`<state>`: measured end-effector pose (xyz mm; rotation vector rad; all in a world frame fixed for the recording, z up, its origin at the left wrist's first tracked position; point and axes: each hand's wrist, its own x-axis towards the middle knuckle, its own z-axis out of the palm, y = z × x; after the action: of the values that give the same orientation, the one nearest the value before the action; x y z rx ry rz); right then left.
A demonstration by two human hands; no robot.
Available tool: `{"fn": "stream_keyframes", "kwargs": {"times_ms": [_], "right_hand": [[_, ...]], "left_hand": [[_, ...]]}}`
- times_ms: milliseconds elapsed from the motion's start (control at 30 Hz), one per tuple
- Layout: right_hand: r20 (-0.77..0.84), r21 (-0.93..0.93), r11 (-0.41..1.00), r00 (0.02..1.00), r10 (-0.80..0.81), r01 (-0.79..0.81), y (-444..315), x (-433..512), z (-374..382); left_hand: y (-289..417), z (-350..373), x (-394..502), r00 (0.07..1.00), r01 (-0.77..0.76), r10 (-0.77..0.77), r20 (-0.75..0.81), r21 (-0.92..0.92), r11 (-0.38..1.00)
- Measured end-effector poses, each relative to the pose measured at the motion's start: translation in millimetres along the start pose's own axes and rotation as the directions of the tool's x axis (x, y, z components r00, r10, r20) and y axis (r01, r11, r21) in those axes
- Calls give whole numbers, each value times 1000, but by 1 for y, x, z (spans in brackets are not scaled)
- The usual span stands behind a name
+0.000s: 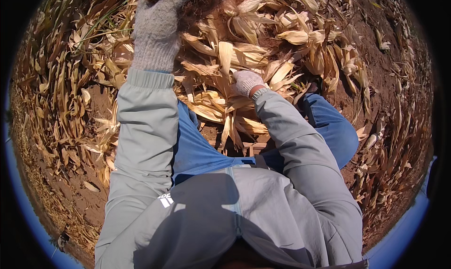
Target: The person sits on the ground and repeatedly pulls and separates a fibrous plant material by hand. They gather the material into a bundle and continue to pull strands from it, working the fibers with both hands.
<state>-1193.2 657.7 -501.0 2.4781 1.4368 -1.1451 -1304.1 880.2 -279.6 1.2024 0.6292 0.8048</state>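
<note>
My left hand point(160, 26), in a pale knitted glove, reaches to the top edge of the view against a mass of dark brown corn silk point(202, 13). Its fingers are partly cut off and overlap the silk, so its grip is unclear. Lower and to the right, my right hand point(246, 83), in the same kind of glove, is curled with its fingers bent at a bundle of dry corn husks point(225, 59). What lies inside its fingers is hidden. More dry husks point(211, 105) spread below and between both hands, in front of my lap.
Dry corn stalks and leaves point(56, 103) lie thickly on the left. More husks point(317, 40) cover the brown soil point(373, 57) at the upper right. My bent knees in blue jeans point(333, 128) flank the pile. A small distant figure point(63, 241) shows at the lower left.
</note>
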Motion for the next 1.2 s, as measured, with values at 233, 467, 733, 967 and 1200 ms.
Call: {"fn": "stream_keyframes", "kwargs": {"times_ms": [233, 467, 733, 967, 1200], "right_hand": [[487, -131, 951, 854, -184, 279, -33, -39, 76], [130, -76, 970, 966, -222, 233, -31, -58, 74], [166, 440, 828, 874, -456, 349, 0, -71, -57], [-361, 756, 654, 831, 423, -5, 134, -46, -130], [-327, 481, 847, 851, 412, -226, 146, -14, -69]], "left_hand": [[0, 1, 5, 999, -26, 27, -23, 4, 1000], [3, -1, 8, 997, -56, 56, -49, 1, 998], [-2, 3, 12, 996, -67, 65, -54, -19, 998], [-2, 11, 13, 998, -54, 54, -25, -2, 999], [-2, 15, 7, 1000, -21, 21, -3, 38, 999]]}}
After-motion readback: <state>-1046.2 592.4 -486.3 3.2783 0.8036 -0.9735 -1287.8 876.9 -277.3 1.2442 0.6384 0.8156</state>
